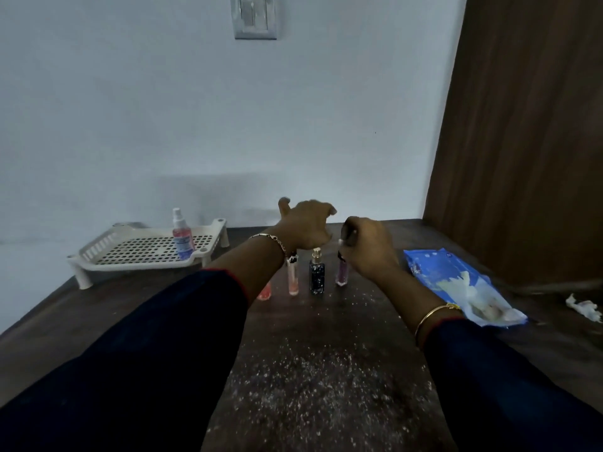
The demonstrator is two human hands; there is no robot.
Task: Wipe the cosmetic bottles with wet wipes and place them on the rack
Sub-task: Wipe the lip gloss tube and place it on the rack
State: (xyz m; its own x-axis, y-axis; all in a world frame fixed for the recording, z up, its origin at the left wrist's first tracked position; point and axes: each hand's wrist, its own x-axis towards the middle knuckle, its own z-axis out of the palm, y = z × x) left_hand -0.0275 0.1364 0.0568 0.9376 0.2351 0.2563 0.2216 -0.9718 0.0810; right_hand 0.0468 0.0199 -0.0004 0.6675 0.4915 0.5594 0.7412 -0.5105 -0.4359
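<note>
One done: the clear pink-liquid spray bottle [182,238] stands on the white perforated plastic rack [140,249] at ten o'clock, and four small bottles [316,275] wait at twelve. Your left hand [303,228] hovers with fingers loose; your right hand [367,247] clenches its fingers on a small dark item [349,235], unclear what. Dark speckled wooden desk [310,370], blue wet-wipe pack [450,275] at two, pale wall [163,109].

switch plate [255,16] top | wooden panel [522,125] right (perhaps a door) | speckled table [310,370]
</note>
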